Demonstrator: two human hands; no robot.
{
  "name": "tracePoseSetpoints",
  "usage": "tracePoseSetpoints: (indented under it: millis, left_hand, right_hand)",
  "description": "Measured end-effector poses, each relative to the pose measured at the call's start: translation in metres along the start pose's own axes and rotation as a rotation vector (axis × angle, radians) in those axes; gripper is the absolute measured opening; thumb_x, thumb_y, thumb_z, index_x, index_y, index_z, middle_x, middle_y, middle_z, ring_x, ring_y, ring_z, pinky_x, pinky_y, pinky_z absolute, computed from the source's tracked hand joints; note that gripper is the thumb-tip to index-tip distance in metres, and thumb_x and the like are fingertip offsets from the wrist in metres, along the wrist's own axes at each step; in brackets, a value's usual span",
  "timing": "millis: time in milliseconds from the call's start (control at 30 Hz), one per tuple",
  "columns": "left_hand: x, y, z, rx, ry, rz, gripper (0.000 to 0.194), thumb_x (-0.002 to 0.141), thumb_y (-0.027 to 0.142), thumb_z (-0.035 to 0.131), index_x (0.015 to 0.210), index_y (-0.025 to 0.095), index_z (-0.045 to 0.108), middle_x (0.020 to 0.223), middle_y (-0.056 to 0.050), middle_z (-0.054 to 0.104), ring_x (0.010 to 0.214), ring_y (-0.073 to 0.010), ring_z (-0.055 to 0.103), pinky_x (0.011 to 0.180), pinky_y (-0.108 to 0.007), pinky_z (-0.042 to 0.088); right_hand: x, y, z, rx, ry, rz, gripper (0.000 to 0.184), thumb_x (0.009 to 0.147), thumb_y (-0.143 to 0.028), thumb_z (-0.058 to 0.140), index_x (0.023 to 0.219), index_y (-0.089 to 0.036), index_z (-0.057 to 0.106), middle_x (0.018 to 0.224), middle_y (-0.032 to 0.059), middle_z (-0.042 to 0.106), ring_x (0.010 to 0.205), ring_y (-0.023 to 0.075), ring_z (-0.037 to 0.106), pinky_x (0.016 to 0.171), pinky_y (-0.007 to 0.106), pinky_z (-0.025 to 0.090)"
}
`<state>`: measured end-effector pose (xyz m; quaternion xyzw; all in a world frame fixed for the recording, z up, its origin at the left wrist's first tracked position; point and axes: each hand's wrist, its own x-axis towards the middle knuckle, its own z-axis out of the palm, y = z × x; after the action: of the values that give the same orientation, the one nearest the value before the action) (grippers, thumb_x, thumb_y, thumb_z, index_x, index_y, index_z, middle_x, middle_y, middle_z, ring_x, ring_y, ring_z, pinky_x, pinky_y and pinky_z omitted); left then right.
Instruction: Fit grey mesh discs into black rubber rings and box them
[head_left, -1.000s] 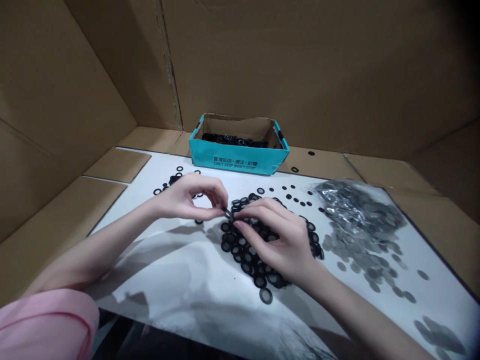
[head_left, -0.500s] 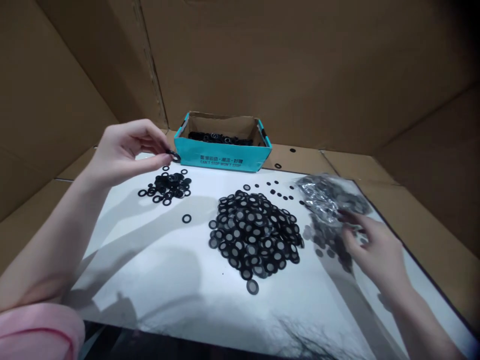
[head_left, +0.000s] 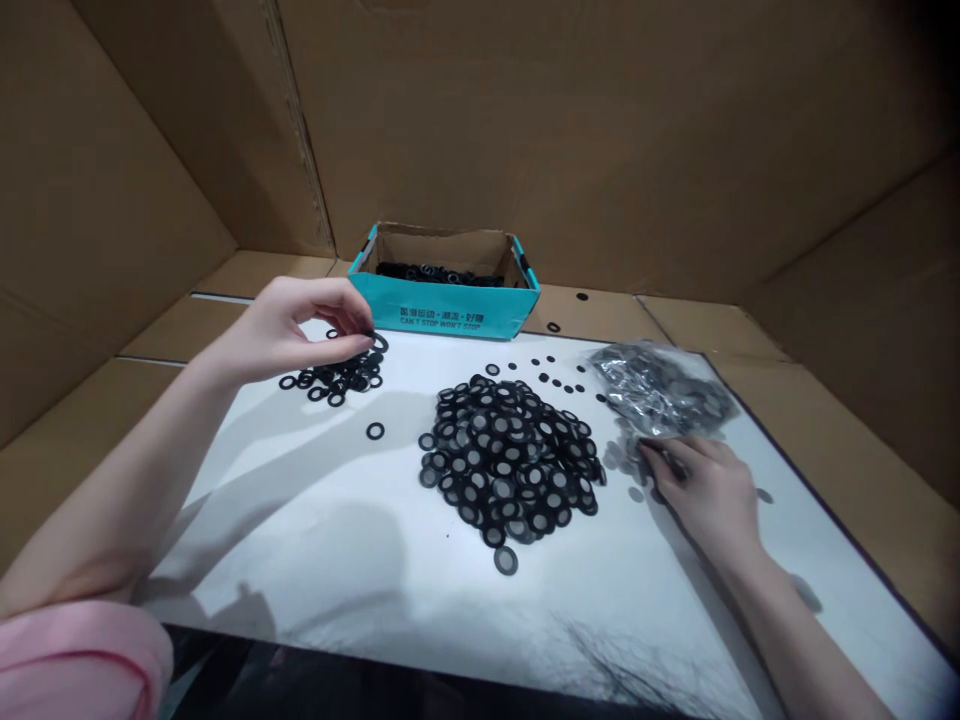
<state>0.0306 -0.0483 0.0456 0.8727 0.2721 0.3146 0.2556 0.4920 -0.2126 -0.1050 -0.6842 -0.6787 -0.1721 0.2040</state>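
My left hand (head_left: 296, 325) pinches a black ring (head_left: 380, 343) between thumb and fingers, above a small heap of black rings (head_left: 337, 380). A single ring (head_left: 375, 431) lies just in front of that heap. On the right, my right hand (head_left: 709, 495) is closed, fingertips pressed together low over scattered grey discs (head_left: 636, 495). What it pinches, if anything, is too small to make out. Behind it rests a clear plastic bag (head_left: 660, 385) of dark grey discs. Between the hands spreads a large pile of black rings with grey centres (head_left: 510, 465).
At the back stands an open turquoise box (head_left: 442, 310) holding many black rings. Several small black discs (head_left: 556, 382) are strewn behind the large pile. Cardboard walls (head_left: 585, 130) enclose the white work surface (head_left: 315, 540) at the back and sides.
My left hand has moved right and down with the ring, from beside the box to over the small heap. My right hand has shifted left and slightly down, and its fingers have drawn together.
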Motion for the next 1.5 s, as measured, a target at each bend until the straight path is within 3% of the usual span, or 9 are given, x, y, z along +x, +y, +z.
tracePoseSetpoints:
  millis: [200, 700, 933, 1067, 1200, 1233, 1333, 1500]
  left_hand:
    - [0.002, 0.003, 0.003, 0.031, -0.011, -0.007, 0.009, 0.076, 0.022, 0.068, 0.082, 0.017, 0.064, 0.074, -0.001, 0.066, 0.067, -0.0104, 0.062, 0.064, -0.021, 0.052]
    - [0.002, -0.001, 0.005, 0.016, -0.088, -0.041, 0.009, 0.078, 0.022, 0.067, 0.083, 0.016, 0.064, 0.075, -0.002, 0.068, 0.068, -0.0106, 0.063, 0.060, -0.019, 0.051]
    - [0.002, -0.004, 0.006, 0.025, -0.099, -0.083, 0.010, 0.078, 0.025, 0.067, 0.083, 0.016, 0.064, 0.077, -0.002, 0.068, 0.068, -0.0107, 0.063, 0.055, -0.016, 0.050]
    - [0.003, -0.007, 0.009, 0.032, -0.118, -0.109, 0.012, 0.078, 0.024, 0.067, 0.084, 0.015, 0.063, 0.080, -0.004, 0.069, 0.071, -0.0107, 0.064, 0.061, -0.017, 0.052]
    - [0.006, -0.007, 0.018, -0.103, -0.109, -0.143, 0.015, 0.079, 0.024, 0.068, 0.086, 0.014, 0.060, 0.080, -0.004, 0.071, 0.073, -0.0130, 0.069, 0.065, -0.019, 0.055]
    - [0.008, -0.005, 0.022, -0.160, -0.121, -0.158, 0.016, 0.079, 0.024, 0.068, 0.089, 0.014, 0.060, 0.079, -0.005, 0.071, 0.073, -0.0138, 0.070, 0.064, -0.019, 0.056]
    - [0.017, 0.006, 0.033, -0.327, -0.196, -0.181, 0.023, 0.082, 0.023, 0.068, 0.101, 0.012, 0.062, 0.080, -0.006, 0.074, 0.075, -0.0156, 0.072, 0.066, -0.021, 0.058]
    - [0.036, 0.037, 0.049, -0.493, -0.336, -0.172, 0.013, 0.080, 0.019, 0.068, 0.089, 0.010, 0.068, 0.076, -0.007, 0.075, 0.069, -0.0156, 0.072, 0.063, -0.021, 0.058]
  right_hand:
    - [0.006, -0.005, -0.010, -0.005, 0.020, 0.039, 0.007, 0.082, -0.027, 0.060, 0.079, -0.022, 0.063, 0.075, 0.0083, 0.063, 0.071, 0.0254, 0.056, 0.063, 0.035, 0.041]
    - [0.020, -0.018, -0.038, 0.199, -0.088, 0.239, 0.015, 0.076, -0.040, 0.069, 0.073, -0.026, 0.064, 0.069, 0.0034, 0.069, 0.063, 0.0219, 0.065, 0.055, 0.030, 0.044]
    - [0.015, -0.018, -0.039, 0.254, -0.078, 0.441, 0.018, 0.069, -0.043, 0.073, 0.065, -0.027, 0.066, 0.062, 0.0031, 0.068, 0.059, 0.0236, 0.063, 0.054, 0.034, 0.040]
    - [0.017, -0.016, -0.051, 0.310, -0.173, 0.602, 0.017, 0.065, -0.041, 0.075, 0.068, -0.026, 0.069, 0.066, 0.0045, 0.071, 0.063, 0.0236, 0.064, 0.055, 0.033, 0.043]
    - [0.027, -0.030, -0.067, 0.394, -0.171, 0.669, 0.018, 0.065, -0.039, 0.074, 0.071, -0.021, 0.072, 0.067, 0.0052, 0.071, 0.057, 0.0195, 0.060, 0.053, 0.030, 0.044]
    - [0.031, -0.039, -0.070, 0.447, -0.187, 0.666, 0.017, 0.065, -0.036, 0.075, 0.072, -0.021, 0.072, 0.070, 0.0055, 0.071, 0.060, 0.0191, 0.061, 0.055, 0.029, 0.046]
    - [0.048, -0.077, -0.079, 0.612, -0.045, 0.566, 0.012, 0.065, -0.030, 0.077, 0.067, -0.020, 0.070, 0.065, 0.0047, 0.068, 0.058, 0.0165, 0.059, 0.054, 0.027, 0.045]
    - [0.077, -0.146, -0.090, 0.905, -0.059, 0.019, 0.014, 0.076, -0.021, 0.070, 0.064, -0.022, 0.062, 0.060, -0.0014, 0.061, 0.052, 0.0105, 0.052, 0.047, 0.025, 0.039]
